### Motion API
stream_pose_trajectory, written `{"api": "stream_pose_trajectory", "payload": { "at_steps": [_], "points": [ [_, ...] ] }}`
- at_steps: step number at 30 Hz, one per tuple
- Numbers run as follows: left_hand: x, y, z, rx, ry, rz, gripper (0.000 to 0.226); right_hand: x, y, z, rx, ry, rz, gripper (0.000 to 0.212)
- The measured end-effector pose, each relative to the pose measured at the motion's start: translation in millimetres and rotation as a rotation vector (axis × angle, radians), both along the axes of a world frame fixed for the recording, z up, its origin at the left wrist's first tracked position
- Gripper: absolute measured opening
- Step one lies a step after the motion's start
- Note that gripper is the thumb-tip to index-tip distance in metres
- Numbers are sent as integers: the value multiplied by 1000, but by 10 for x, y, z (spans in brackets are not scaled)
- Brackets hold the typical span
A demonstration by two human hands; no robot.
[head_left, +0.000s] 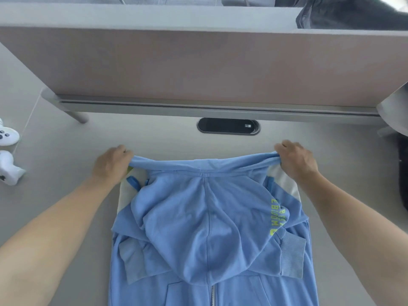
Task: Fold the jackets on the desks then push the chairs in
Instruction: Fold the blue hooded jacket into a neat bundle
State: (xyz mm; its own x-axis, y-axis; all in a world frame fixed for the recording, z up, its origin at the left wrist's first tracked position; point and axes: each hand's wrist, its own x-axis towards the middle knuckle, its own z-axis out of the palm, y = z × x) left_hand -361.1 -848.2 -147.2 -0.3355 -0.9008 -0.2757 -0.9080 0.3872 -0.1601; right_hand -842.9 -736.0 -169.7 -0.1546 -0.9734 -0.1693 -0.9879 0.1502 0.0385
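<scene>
jacket (pixel 209 228): light blue zip hoodie, white shoulder panels, yellow-green lettering
pose: flat on desk (pixel 66 173), hood folded down over front, sleeves folded in

desk (pixel 66 195): grey | on it: blue jacket (pixel 207 228), white controllers (pixel 7 151)

one blue jacket (pixel 209 217), two hands (pixel 112 164) (pixel 297 160)

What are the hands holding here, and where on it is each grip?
Both hold the blue jacket at its far edge: left hand at the left shoulder corner, right hand at the right.
</scene>
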Motion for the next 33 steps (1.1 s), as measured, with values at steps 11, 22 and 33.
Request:
{"api": "stream_pose_trajectory", "payload": {
  "at_steps": [11, 22, 33],
  "points": [
    [-47, -452, -302, -397, 16, -3, 9, -54, -300, -164, -209, 89, -44, 18],
    [-629, -14, -121, -267, 476, -143, 38, 805, -26, -110, -282, -106, 94, 62],
    [-645, 50, -666, -51, 144, 385, 94, 605, -249, -418, 36, 85, -240, 101]
  ]
}}
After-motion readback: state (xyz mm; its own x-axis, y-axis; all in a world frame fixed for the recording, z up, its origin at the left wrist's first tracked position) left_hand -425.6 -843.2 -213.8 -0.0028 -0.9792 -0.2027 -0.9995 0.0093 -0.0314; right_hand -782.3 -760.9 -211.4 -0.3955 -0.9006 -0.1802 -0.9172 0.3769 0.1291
